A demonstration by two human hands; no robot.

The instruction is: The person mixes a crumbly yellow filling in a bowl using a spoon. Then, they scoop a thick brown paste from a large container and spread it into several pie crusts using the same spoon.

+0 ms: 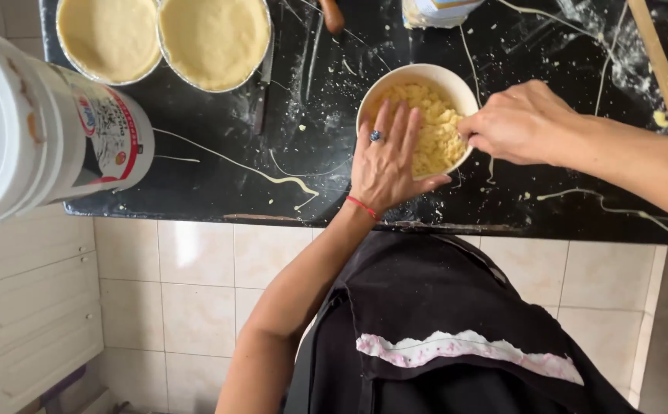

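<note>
**A:** How does that crumbly dough (426, 123) in the white bowl (395, 80) handle?

**B:** Looks soft, light and breaks easily. The bowl's near the counter (219, 161) edge. Left hand (386, 157) lies flat and open on the rim; right hand's (521, 123) fingers pinch crumbs. I'd scoop gently.

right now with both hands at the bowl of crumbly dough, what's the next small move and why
Probably pinch up some crumbs with the right hand: its fingers already sit at the bowl rim over the crumbly dough, while the left hand steadies the near side.
</note>
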